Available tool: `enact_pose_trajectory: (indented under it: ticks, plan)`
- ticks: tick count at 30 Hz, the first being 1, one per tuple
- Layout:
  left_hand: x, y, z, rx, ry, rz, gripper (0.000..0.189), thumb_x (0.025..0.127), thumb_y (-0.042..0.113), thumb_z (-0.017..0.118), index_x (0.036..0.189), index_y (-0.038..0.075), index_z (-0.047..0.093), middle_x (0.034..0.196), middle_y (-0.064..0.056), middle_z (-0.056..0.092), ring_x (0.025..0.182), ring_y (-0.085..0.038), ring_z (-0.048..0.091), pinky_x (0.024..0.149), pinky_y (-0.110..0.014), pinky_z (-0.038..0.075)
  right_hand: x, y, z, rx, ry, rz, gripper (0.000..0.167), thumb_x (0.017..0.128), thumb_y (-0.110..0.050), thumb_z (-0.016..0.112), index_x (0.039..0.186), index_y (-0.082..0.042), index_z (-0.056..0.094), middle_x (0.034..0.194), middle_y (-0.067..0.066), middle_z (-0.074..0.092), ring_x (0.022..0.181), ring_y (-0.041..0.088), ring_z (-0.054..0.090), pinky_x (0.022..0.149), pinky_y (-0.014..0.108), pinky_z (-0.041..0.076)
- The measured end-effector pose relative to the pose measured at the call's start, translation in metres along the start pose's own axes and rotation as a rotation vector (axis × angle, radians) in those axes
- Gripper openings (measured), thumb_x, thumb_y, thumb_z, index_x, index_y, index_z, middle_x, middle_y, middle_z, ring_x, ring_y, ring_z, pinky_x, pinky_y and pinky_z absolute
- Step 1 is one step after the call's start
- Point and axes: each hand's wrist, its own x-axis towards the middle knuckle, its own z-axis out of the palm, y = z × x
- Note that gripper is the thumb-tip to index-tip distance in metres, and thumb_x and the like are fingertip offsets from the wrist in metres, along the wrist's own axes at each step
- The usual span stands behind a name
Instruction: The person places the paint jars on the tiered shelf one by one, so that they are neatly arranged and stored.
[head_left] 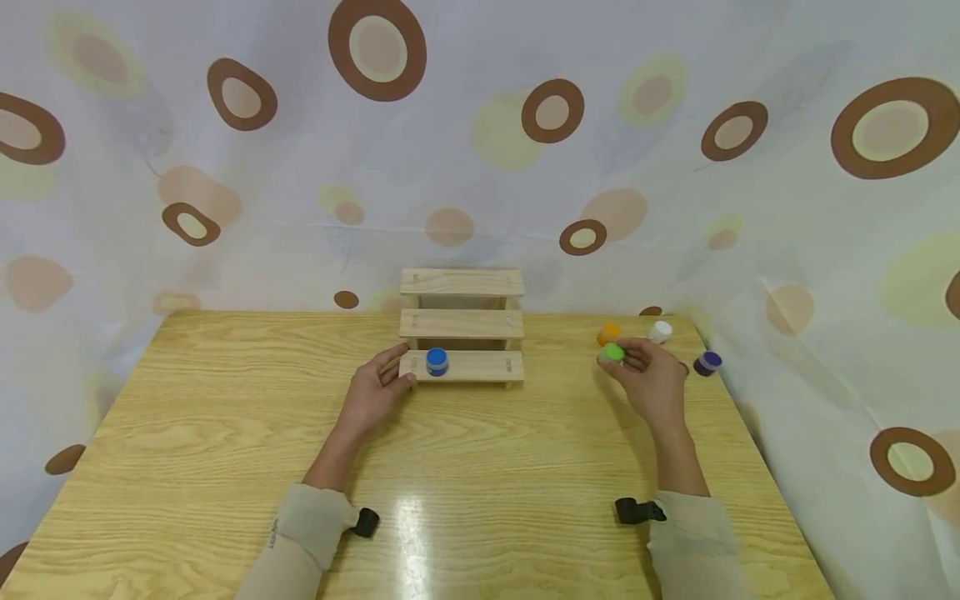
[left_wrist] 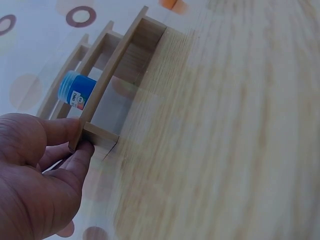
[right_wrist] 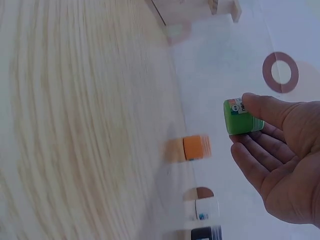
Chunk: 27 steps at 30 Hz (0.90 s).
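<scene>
A small green paint jar is pinched between thumb and fingers of my right hand, raised off the table at the right. My left hand grips the left end of the bottom step of a three-step wooden rack, as the left wrist view shows with the thumb and fingers at the board's end. On that bottom step, close to the left hand, stands a blue paint jar with a label on its side.
Beyond and beside the right hand stand an orange jar, a white jar and a dark purple jar. The wood-grain table meets a patterned cloth at its back and right edges.
</scene>
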Motion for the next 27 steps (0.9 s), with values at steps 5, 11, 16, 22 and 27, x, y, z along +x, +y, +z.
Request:
enact_pose_trajectory:
  ticks: [5, 11, 16, 22, 27]
  plan:
    - [0.0, 0.0, 0.0, -0.027, -0.012, 0.0, 0.062, 0.105, 0.0, 0.064, 0.162, 0.001, 0.04, 0.163, -0.024, 0.042, 0.15, -0.036, 0.043, 0.107, -0.03, 0.053, 0.0, -0.009, 0.015, 0.003, -0.02, -0.042, 0.05, 0.096, -0.018, 0.082, 0.137, 0.002, 0.066, 0.134, 0.022, 0.069, 0.125, 0.035, 0.067, 0.095, 0.013, 0.056]
    - [0.0, 0.001, -0.001, -0.033, -0.014, 0.006, 0.062, 0.104, -0.001, 0.064, 0.161, 0.0, 0.04, 0.164, -0.025, 0.04, 0.15, -0.037, 0.042, 0.106, -0.028, 0.054, 0.0, -0.024, 0.031, -0.004, -0.048, -0.093, 0.047, 0.095, -0.016, 0.083, 0.135, 0.003, 0.067, 0.13, 0.021, 0.07, 0.123, 0.034, 0.069, 0.098, 0.025, 0.059]
    - [0.001, -0.001, -0.002, -0.017, -0.006, 0.002, 0.062, 0.104, 0.0, 0.065, 0.161, 0.001, 0.041, 0.165, -0.022, 0.039, 0.151, -0.036, 0.042, 0.108, -0.031, 0.052, -0.001, -0.037, 0.046, 0.006, -0.087, -0.135, 0.044, 0.094, -0.014, 0.083, 0.132, 0.002, 0.069, 0.127, 0.021, 0.071, 0.122, 0.035, 0.069, 0.1, 0.032, 0.06]
    - [-0.002, 0.002, -0.002, -0.005, -0.003, -0.001, 0.062, 0.104, -0.001, 0.065, 0.161, 0.001, 0.041, 0.164, -0.022, 0.041, 0.15, -0.036, 0.043, 0.107, -0.031, 0.054, -0.004, -0.05, 0.065, 0.035, -0.13, -0.173, 0.04, 0.093, -0.011, 0.084, 0.128, 0.001, 0.071, 0.124, 0.018, 0.073, 0.119, 0.033, 0.07, 0.101, 0.039, 0.06]
    - [-0.001, 0.002, -0.001, -0.011, -0.001, -0.001, 0.061, 0.104, -0.002, 0.064, 0.161, 0.0, 0.04, 0.163, -0.024, 0.042, 0.15, -0.036, 0.044, 0.107, -0.031, 0.054, -0.007, -0.058, 0.083, 0.029, -0.17, -0.189, 0.037, 0.091, -0.01, 0.086, 0.125, -0.002, 0.072, 0.121, 0.015, 0.074, 0.116, 0.03, 0.072, 0.1, 0.038, 0.061]
